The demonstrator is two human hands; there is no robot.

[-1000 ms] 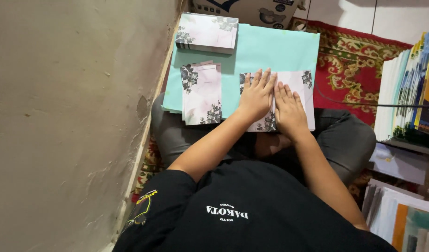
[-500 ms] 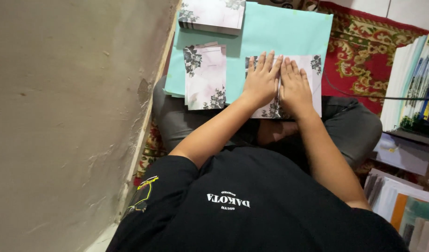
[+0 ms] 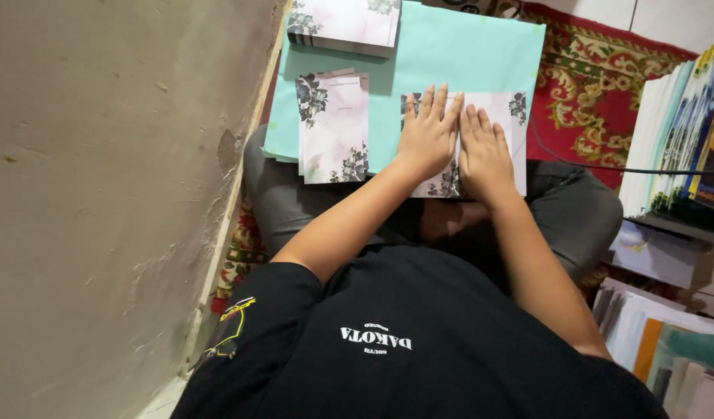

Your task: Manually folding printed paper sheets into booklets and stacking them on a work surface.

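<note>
A white card with dark floral corners (image 3: 503,116) lies on a turquoise sheet (image 3: 458,54) across my lap. My left hand (image 3: 428,138) and my right hand (image 3: 485,151) lie flat side by side on this card, fingers extended and pressing down, gripping nothing. A small stack of matching floral cards (image 3: 334,128) rests on the turquoise sheet left of my left hand. A thicker pile of the same cards (image 3: 343,23) sits at the sheet's far edge.
A bare plaster wall (image 3: 101,194) runs close along the left. A red patterned rug (image 3: 586,93) covers the floor to the right. Stacks of paper and books (image 3: 683,132) stand at the right edge, with more sheets (image 3: 652,334) lower right.
Both hands stay pressed flat on the floral card. The view has drifted, so the sheet and cards sit higher in the frame.
</note>
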